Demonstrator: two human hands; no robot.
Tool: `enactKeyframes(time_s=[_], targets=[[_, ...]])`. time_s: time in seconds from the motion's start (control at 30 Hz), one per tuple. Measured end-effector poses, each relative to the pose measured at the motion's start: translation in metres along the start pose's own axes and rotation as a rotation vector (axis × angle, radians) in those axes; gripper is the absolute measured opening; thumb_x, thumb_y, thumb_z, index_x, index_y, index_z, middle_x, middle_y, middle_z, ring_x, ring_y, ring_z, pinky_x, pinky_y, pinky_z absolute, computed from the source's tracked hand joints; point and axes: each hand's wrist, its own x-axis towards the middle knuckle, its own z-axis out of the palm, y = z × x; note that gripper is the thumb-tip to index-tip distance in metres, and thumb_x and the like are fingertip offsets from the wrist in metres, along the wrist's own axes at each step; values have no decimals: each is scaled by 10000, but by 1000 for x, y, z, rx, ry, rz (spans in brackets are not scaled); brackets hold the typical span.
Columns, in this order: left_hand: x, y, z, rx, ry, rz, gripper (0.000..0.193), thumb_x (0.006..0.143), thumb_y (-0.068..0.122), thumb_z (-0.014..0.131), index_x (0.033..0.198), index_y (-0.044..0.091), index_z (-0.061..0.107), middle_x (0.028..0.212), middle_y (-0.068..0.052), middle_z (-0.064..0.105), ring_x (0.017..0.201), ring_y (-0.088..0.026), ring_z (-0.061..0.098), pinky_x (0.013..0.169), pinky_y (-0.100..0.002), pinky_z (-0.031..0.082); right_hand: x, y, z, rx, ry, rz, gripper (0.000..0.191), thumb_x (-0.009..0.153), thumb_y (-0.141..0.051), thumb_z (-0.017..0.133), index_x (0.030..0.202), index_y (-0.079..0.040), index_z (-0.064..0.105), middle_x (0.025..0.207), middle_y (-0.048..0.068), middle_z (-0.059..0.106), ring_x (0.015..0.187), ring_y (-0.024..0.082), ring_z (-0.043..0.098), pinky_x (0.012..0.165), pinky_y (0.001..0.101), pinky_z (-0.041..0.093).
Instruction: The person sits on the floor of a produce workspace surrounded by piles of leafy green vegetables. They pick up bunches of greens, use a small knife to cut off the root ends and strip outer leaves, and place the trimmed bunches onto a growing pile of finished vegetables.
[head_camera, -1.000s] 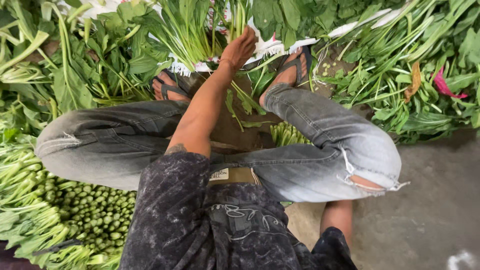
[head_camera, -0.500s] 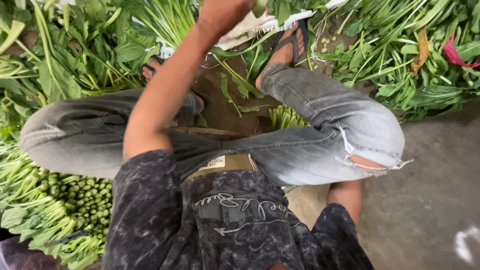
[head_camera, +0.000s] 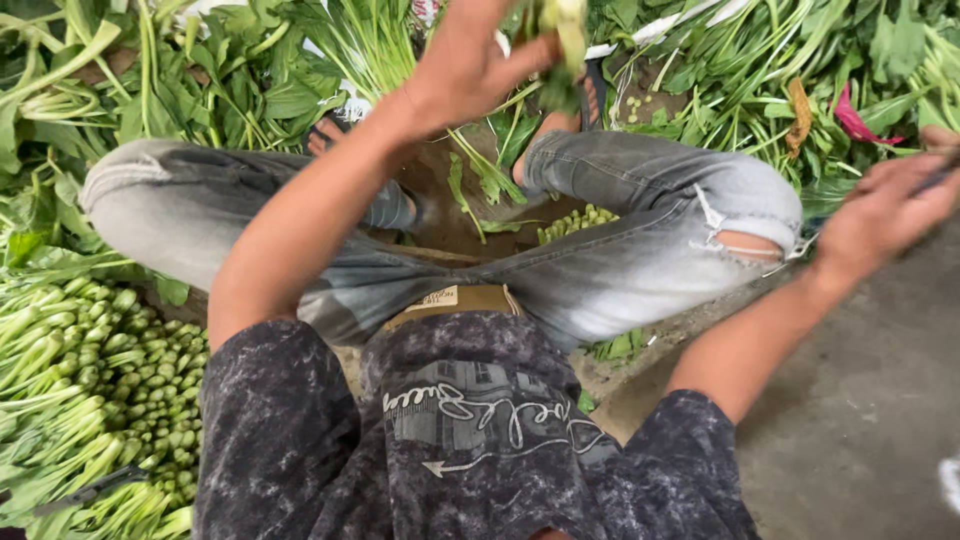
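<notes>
At the top centre of the frame the left hand (head_camera: 470, 65) is closed around a bunch of leafy greens (head_camera: 562, 30), its long axis roughly upright, stems pointing down toward the sandalled feet. At the right edge the right hand (head_camera: 885, 215) is blurred; whether it grips anything I cannot tell. Cut stems (head_camera: 90, 400) lie stacked at lower left.

Left hand (head_camera: 470, 65) up with greens (head_camera: 562, 30); right hand (head_camera: 880, 215) newly raised
</notes>
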Motion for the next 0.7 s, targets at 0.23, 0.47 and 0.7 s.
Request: enactKeyframes(time_s=[0.23,0.47,0.7], targets=[[-51,61,10,-260,-44,-77,370,936,197,847,1215,42,658,1074,-97,669,975,-240,669,867,-352,536,-65,-125,55,-63,-333,-326,297,1087,-318,475,1160,-73,626,964,34,517,716,110,462,609,241,349],[-89,73,13,-75,69,-36,370,829,142,877,1130,57,680,1013,-98,669,938,-287,652,834,-369,531,-111,-202,162,-131,-555,-393,495,879,-209,957,1197,-4,638,964,76,704,859,180,691,775,301,547],[-88,64,-2,-225,-20,-53,377,867,155,861,1184,40,693,1078,-91,698,977,-247,687,883,-343,545,-102,-220,189,-71,-635,-349,237,970,-94,820,1176,-7,743,1028,105,779,906,172,765,800,289,584]])
